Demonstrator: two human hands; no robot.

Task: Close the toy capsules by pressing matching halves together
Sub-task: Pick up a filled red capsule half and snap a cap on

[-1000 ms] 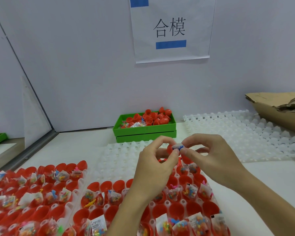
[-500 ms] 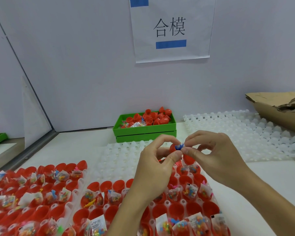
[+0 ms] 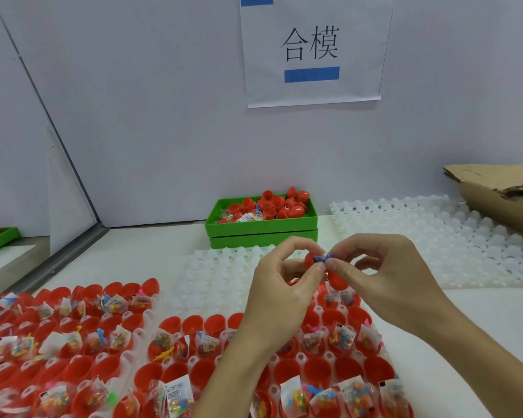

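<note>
Both hands, left hand (image 3: 280,292) and right hand (image 3: 384,279), were pinched around a red capsule (image 3: 311,260) above the filled tray (image 3: 296,356).

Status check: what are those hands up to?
Left hand and right hand both pinching one red capsule. Blue toy sticking out the seam. Not closed yet.
</note>
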